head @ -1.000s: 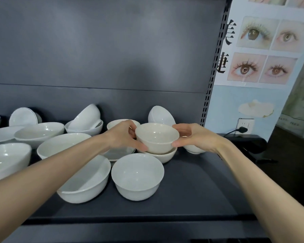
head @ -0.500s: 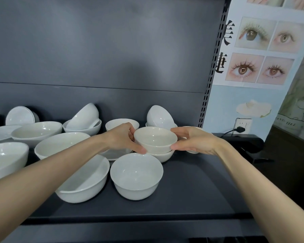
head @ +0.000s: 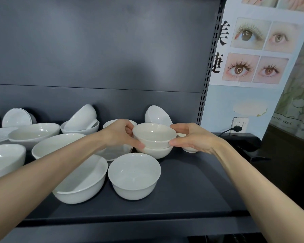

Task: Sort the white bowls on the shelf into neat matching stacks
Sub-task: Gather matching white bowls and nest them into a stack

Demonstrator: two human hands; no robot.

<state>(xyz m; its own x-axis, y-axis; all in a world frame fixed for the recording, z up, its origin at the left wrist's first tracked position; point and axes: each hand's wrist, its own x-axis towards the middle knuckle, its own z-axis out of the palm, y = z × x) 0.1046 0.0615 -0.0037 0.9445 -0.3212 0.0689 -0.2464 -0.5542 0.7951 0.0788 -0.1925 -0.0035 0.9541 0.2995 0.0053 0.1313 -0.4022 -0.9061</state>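
Observation:
A small cream-white bowl (head: 154, 135) sits nested in a matching bowl (head: 154, 152) on the dark shelf (head: 191, 186). My left hand (head: 120, 135) grips its left side, thumb low on the wall and fingers behind the rim. My right hand (head: 191, 137) grips the right side the same way. A deeper white bowl (head: 134, 176) stands just in front of the pair. To its left lies a larger bowl (head: 84, 181), tilted. A flat saucer (head: 116, 152) lies behind these, partly hidden by my left hand.
Wide shallow bowls (head: 33, 134) crowd the left of the shelf, and two stand tipped at the back (head: 81, 118) (head: 157, 115). Another small bowl (head: 189, 149) shows under my right hand. A slotted upright (head: 210, 67) bounds the shelf on the right, by a plugged wall socket (head: 239, 124).
Both hands have lowered the small bowl into the matching bowl beneath it. It hung slightly above a second ago and now sits nested.

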